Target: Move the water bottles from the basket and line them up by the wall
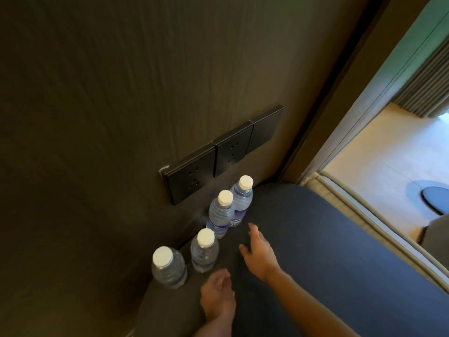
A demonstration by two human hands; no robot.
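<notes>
Water bottles (220,215) stand upright (caps up), lined along the wall (97,117).

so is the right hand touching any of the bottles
Apart. The head view shows dark surface between the open right hand and the nearest water bottles, all four standing by the wall.

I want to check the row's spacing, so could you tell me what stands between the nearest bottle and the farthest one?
Head view: two more capped bottles stand between nearest bottle and farthest bottle.
</notes>
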